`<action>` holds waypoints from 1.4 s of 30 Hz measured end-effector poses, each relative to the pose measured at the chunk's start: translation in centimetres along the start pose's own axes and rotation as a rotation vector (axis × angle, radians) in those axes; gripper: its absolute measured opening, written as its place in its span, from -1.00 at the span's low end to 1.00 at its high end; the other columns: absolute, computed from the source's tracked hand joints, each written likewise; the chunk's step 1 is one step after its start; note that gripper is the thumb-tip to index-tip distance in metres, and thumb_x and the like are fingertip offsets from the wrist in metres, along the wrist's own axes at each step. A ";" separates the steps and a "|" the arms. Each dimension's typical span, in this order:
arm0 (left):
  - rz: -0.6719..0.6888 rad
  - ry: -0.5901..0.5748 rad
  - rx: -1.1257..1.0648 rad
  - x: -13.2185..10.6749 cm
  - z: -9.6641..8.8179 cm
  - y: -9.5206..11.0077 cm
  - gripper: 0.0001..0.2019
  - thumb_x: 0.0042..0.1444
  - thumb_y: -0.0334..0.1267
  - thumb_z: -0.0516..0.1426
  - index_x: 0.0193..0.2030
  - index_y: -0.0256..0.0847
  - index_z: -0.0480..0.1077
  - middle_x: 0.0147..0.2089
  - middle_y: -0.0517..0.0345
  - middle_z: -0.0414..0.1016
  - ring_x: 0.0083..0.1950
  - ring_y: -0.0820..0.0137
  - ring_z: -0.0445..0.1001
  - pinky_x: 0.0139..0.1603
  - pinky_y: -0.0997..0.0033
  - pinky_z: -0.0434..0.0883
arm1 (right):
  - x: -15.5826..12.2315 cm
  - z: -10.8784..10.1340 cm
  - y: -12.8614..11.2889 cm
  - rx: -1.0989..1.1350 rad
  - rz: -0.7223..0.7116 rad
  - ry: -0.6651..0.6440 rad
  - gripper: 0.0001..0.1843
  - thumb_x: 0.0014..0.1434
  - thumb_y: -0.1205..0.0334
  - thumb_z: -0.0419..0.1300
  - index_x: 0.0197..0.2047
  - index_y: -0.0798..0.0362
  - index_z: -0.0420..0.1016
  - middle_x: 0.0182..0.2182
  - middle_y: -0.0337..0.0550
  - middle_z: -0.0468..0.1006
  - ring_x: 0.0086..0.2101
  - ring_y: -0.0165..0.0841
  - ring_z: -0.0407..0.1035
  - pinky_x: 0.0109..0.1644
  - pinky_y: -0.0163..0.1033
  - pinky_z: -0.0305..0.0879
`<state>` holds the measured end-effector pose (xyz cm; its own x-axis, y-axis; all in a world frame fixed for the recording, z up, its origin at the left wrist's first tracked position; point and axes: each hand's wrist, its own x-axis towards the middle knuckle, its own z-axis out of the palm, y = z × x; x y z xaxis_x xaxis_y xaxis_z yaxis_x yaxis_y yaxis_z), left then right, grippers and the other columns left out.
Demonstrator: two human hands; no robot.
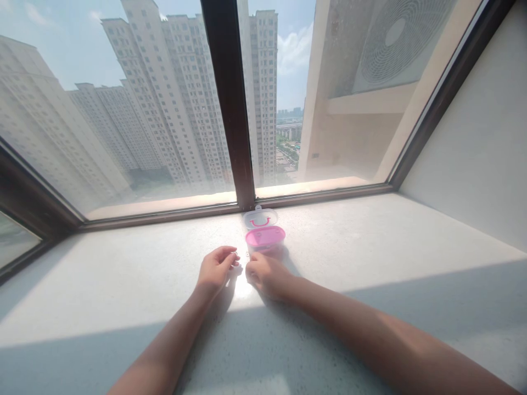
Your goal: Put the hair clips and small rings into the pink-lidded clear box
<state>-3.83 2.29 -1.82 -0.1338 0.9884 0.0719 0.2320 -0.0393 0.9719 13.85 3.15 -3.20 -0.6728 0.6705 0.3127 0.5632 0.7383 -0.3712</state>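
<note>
A small pink box (265, 239) with its clear lid (259, 218) flipped open stands on the white window ledge (370, 241), close to the window frame. My left hand (216, 269) rests on the ledge just in front of the box, fingers curled in a pinch on something tiny that I cannot make out. My right hand (267, 274) lies beside it, directly below the box, its fingers also pinched together near the left fingertips. The two hands almost touch.
A dark window frame (230, 109) with a vertical post rises behind the box; tall buildings and an outdoor fan unit show through the glass. A white wall (481, 142) bounds the ledge on the right. Sunlight falls across the ledge's far half.
</note>
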 end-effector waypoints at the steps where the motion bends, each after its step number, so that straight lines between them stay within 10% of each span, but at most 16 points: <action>1: -0.017 -0.004 -0.020 0.0 0.1 0.1 -0.69 -0.04 -0.13 0.19 -0.22 -0.33 0.45 -0.37 0.00 0.57 -0.35 0.32 0.53 -0.31 0.33 0.44 | 0.0 0.0 -0.1 -0.005 0.010 -0.015 -0.92 0.12 0.38 0.13 -0.38 0.14 0.43 -0.35 -0.11 0.39 -0.46 -0.42 0.19 -0.43 -0.31 0.01; 8: -0.133 -0.028 -0.149 -0.6 0.4 0.6 -0.72 -0.10 -0.20 0.26 -0.26 -0.35 0.49 -0.34 -0.05 0.60 -0.31 0.30 0.56 -0.23 0.33 0.47 | -0.4 -1.0 -0.6 0.277 0.124 -0.029 -0.91 0.11 0.47 0.07 -0.38 0.14 0.36 -0.44 -0.16 0.46 -0.42 -0.43 0.31 -0.35 -0.34 0.17; 18: -0.283 -0.147 -0.240 -2.8 2.5 1.8 -0.75 -0.20 -0.27 0.34 -0.36 -0.35 0.49 -0.44 -0.04 0.57 -0.36 0.34 0.53 -0.34 0.43 0.43 | -3.2 -2.4 1.3 1.270 0.623 -0.041 -0.78 0.00 0.33 0.24 -0.26 0.26 0.49 -0.56 -0.14 0.50 -0.55 -0.44 0.38 -0.38 -0.26 0.35; 42: -0.187 -0.310 0.000 -2.8 3.5 0.3 -0.73 0.03 -0.12 0.15 -0.42 -0.35 0.43 -0.55 0.06 0.48 -0.59 0.48 0.35 -0.61 0.53 0.24 | -2.8 -1.5 1.4 1.385 0.667 0.074 -0.61 -0.12 0.09 0.37 -0.33 0.25 0.53 -0.55 -0.12 0.54 -0.53 -0.44 0.43 -0.29 -0.23 0.39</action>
<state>0.03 0.04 -2.50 0.1242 0.9760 -0.1787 0.2308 0.1468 0.9619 17.22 2.39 -3.25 -0.4400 0.8733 -0.2091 -0.1591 -0.3050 -0.9390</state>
